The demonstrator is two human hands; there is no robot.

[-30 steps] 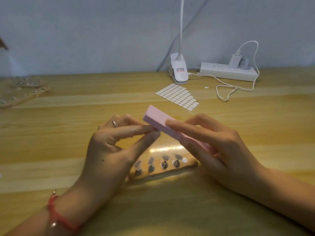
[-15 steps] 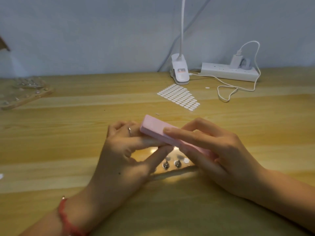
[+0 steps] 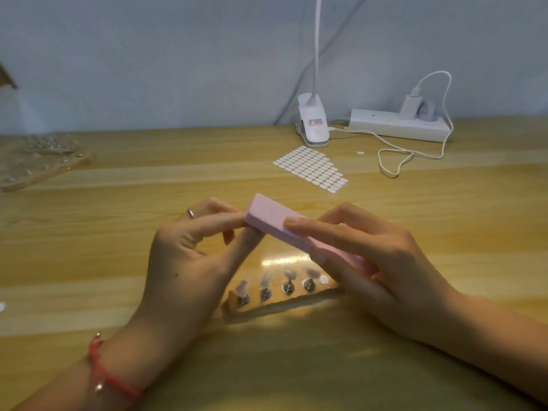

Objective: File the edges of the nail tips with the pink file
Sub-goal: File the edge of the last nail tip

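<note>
Now the right hand (image 3: 394, 262) grips the pink file (image 3: 272, 218); the left hand (image 3: 184, 262) pinches at its far end (contents hidden).

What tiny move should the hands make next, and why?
Probably a short stroke of the pink file along its length: the right hand grips it, its far end sits over the pinched fingertips of the left hand, and whatever they hold is hidden.

White clip lamp (image 3: 312, 126), power strip (image 3: 382, 126) with plugged-in charger (image 3: 410, 106), sheet of white stickers (image 3: 311, 167), on wooden table (image 3: 118, 221)
</note>
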